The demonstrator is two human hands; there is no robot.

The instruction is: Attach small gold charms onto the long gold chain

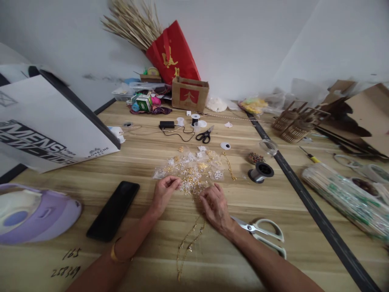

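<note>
My left hand (164, 194) is at the left edge of a heap of gold and clear beads and small charms (191, 178), its thumb and forefinger pinched together. Whatever lies in that pinch is too small to make out. To the right, my right hand (216, 207) is closed, fingers curled down at the heap's near edge. A thin gold chain with small beads (190, 245) runs from these fingers down the table in a long loop. Clear plastic bags partly cover the far side of the heap. A shorter gold chain (228, 166) lies beyond it.
White-handled scissors (267, 235) lie beside my right forearm. A black phone (114, 211) and a purple-white container (39, 213) are left. Beyond the heap are black-handled scissors (206, 136) and a wire spool (260, 172). A large white box (51, 125) stands left.
</note>
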